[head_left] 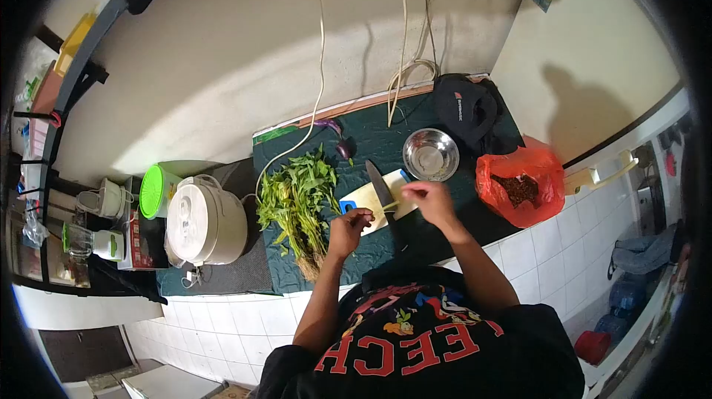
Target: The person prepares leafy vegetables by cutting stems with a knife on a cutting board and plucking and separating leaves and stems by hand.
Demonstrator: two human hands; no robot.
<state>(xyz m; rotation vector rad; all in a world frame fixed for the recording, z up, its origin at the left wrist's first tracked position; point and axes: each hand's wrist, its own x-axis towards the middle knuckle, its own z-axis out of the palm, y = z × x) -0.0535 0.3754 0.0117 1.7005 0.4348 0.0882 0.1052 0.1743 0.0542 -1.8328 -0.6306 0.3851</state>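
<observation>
Above the cutting board (362, 200), which is pale with blue ends, my left hand (351, 230) is closed in a pinch at one end of a thin green stem (390, 207). My right hand (432, 202) is close to the stem's other end, fingers curled together; what they grip is too small to make out. A wide-bladed kitchen knife (380, 184) lies across the board between my hands, its dark handle toward me. To the left lies a large bunch of leafy greens (299, 206) with roots on. Just beyond my right hand stands a steel bowl (431, 154).
Behind the board lie a round purple vegetable (345, 149) and a longer purple one (328, 125). A red plastic bag (512, 210) with brown contents and a black cap-like item (467, 110) are at right. A rice cooker (205, 219) and green basket (157, 190) stand left.
</observation>
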